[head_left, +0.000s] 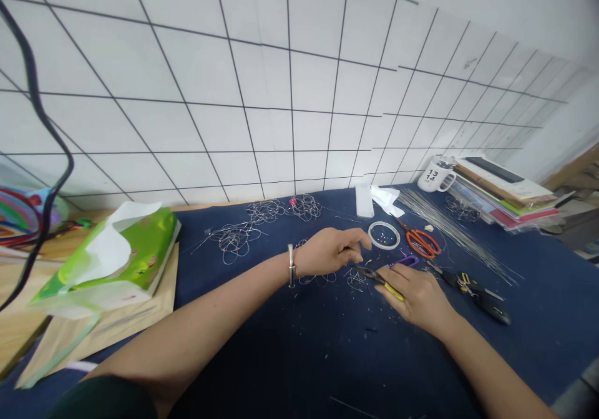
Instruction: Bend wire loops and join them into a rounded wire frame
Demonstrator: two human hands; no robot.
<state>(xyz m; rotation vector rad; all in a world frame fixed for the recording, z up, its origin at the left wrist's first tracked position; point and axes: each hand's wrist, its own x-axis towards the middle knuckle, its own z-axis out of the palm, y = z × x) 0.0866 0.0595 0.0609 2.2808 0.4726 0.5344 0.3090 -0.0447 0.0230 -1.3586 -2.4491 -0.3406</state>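
Note:
My right hand (414, 294) is closed around yellow-handled pliers (395, 291), whose dark jaws point left. Just left of the jaws is my left hand (332, 249), its fingers bent and thumb near the forefinger; anything between them is too small to make out. Below the jaws lies a small tangle of thin wire (355, 279) on the dark blue cloth. More looped wire (318, 277) shows under my left wrist, partly hidden. A round white dish (384, 235) with tiny beads sits beyond my hands.
Wire bundles (234, 239) lie at the back left. Orange scissors (422, 243), purple-handled scissors (406, 261), black-handled tools (486, 303) and long straight wires (458, 229) are to the right. A green tissue pack (154, 244) sits left; a white mug (433, 176) stands by stacked books (510, 188).

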